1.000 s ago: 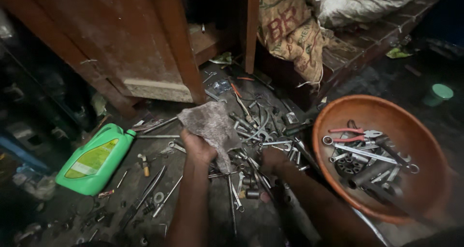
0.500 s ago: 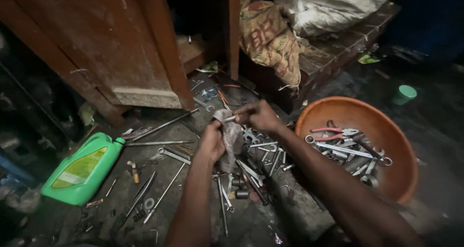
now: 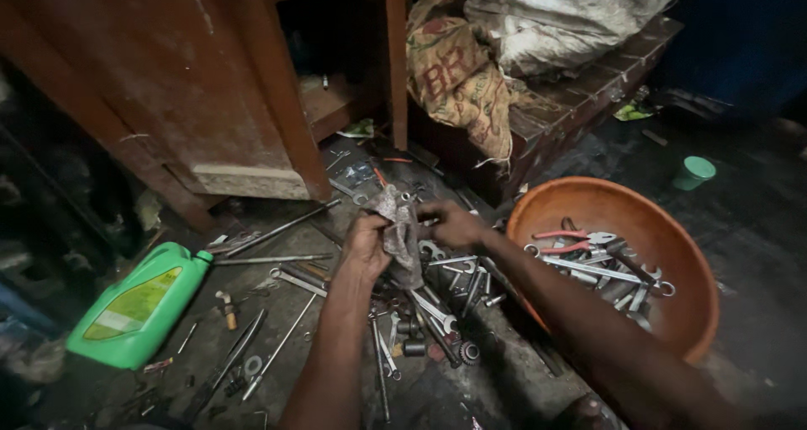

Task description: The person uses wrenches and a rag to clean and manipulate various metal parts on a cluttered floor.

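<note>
My left hand (image 3: 366,247) grips a dirty grey rag (image 3: 398,232) above a heap of spanners and sockets (image 3: 437,304) on the dark floor. My right hand (image 3: 452,224) closes on the rag's right side, where a small metal piece (image 3: 406,197) sticks out of the top of the cloth. Both hands meet at the middle of the view, with my forearms reaching up from the bottom edge.
An orange plastic bowl (image 3: 618,207) at the right holds spanners and red-handled pliers (image 3: 561,238). A green oil jug (image 3: 134,307) lies at the left. Long metal rods (image 3: 277,230) lie near a wooden cabinet (image 3: 202,85). Sacks (image 3: 504,52) and a green cup (image 3: 694,171) sit behind.
My left hand held the rag alone; my right hand has come up from the tools and taken hold of it too. The view has shifted left and down.
</note>
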